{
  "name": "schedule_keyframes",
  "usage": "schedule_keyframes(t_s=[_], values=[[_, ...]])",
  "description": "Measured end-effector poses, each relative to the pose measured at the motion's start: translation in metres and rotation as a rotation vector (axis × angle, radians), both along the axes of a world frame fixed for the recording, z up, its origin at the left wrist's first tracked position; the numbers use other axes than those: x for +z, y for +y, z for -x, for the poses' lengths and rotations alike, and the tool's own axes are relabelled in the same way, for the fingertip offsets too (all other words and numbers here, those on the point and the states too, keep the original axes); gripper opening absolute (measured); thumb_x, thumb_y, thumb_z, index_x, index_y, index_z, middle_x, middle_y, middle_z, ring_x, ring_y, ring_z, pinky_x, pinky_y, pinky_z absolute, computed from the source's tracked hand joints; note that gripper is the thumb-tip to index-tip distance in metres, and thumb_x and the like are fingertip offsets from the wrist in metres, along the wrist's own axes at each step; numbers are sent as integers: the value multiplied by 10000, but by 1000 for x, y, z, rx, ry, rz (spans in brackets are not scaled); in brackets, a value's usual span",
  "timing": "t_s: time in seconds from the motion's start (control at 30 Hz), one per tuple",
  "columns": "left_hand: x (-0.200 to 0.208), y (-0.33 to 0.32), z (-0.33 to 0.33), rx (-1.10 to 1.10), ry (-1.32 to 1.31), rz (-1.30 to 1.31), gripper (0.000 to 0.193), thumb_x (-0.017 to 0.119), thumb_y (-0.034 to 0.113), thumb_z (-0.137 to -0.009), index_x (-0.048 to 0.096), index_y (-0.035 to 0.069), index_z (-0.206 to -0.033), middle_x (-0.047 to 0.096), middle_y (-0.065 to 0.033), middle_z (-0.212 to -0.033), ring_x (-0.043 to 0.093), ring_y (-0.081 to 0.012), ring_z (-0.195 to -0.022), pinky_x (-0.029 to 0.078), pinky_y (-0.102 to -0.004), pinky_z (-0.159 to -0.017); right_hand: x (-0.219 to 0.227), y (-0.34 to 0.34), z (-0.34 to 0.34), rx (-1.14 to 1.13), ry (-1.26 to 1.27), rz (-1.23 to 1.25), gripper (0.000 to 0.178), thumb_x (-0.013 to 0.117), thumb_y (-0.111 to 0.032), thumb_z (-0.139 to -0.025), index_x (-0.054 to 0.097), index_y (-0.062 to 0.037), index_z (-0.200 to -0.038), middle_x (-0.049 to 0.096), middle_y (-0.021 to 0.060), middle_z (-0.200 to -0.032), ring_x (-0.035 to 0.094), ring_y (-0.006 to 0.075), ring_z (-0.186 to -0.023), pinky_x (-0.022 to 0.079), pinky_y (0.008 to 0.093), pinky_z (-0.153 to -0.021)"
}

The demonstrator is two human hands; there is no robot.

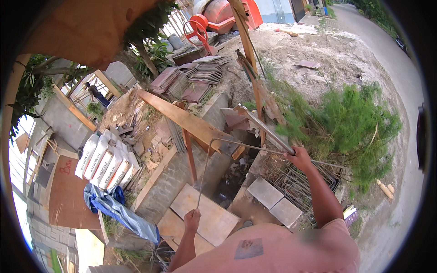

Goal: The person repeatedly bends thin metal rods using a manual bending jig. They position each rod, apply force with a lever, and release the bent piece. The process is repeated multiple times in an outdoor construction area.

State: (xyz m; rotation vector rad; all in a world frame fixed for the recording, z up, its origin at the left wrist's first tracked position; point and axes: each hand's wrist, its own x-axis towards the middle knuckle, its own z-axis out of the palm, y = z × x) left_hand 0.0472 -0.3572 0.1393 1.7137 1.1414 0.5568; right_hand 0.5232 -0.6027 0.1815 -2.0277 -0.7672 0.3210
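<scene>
My left hand (192,219) is closed round the lower end of a thin bent steel rod (204,170). The rod rises from that fist, turns sharply at a corner, then runs rightward to my right hand (299,158) and on past it. Closed fingers of the right hand grip the near end of a straight grey metal bar (266,129), which slants away up and to the left. Whether those fingers also hold the rod is hard to make out. A wooden plank (182,118) on an upright post lies just beyond the rod's corner.
Concrete slabs (207,214) and paving blocks (275,200) lie near my body. Bent steel frames (291,182) are piled below my right hand. White sacks (107,159) and a blue tarp (120,214) lie left; a shrub (346,132) grows right. A person (96,94) stands far left.
</scene>
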Motion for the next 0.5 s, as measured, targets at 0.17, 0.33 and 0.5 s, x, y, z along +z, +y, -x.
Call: schedule_keyframes(t_s=[0.17,0.33,0.5], values=[[4,13,-14,-29,331,-280,405,569,352,-940,627,11,-729,563,-103,-582,529,-196,-558,432,-354,-567,-26,-7,7,-25,-55,3,369,727,-366,-794,629,-15,-851,573,153,-672,564,291,-637,429,405,-623],[9,72,-26,-61,398,-351,438,587,415,-923,634,11,-759,612,-183,-659,589,-336,-621,456,-418,-607,-28,-2,32,-92,-31,120,347,725,-340,-790,622,-15,-857,626,192,-722,613,373,-712,455,435,-656],[3,139,-27,-124,483,-532,460,567,444,-925,621,20,-755,606,-203,-667,591,-399,-640,446,-463,-587,-19,26,77,-174,91,150,279,710,-246,-797,595,-3,-872,621,209,-734,606,386,-704,450,452,-655]])
